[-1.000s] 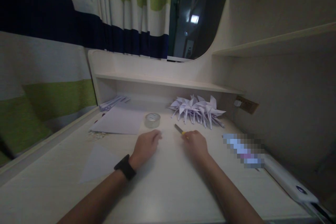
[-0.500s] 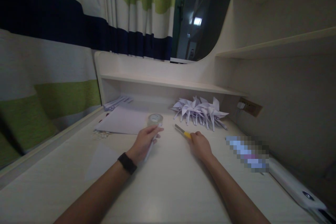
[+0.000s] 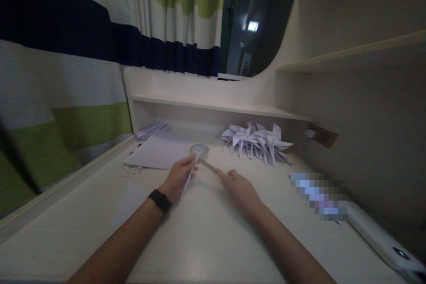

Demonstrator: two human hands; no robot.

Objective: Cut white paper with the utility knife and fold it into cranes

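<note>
Left hand pinching a white paper stick near its far end; rest slants toward the desk's front edge. Right hand wrapped around yellow knife, blade aimed at stick's far end, contact unclear. Tape roll just behind, back-edge side.

The thin white stick and, far right, the white folded pinwheels look like matt paper. The slim yellow-handled knife has a metal blade. The smooth, pale wood-look desk shines faintly.
</note>
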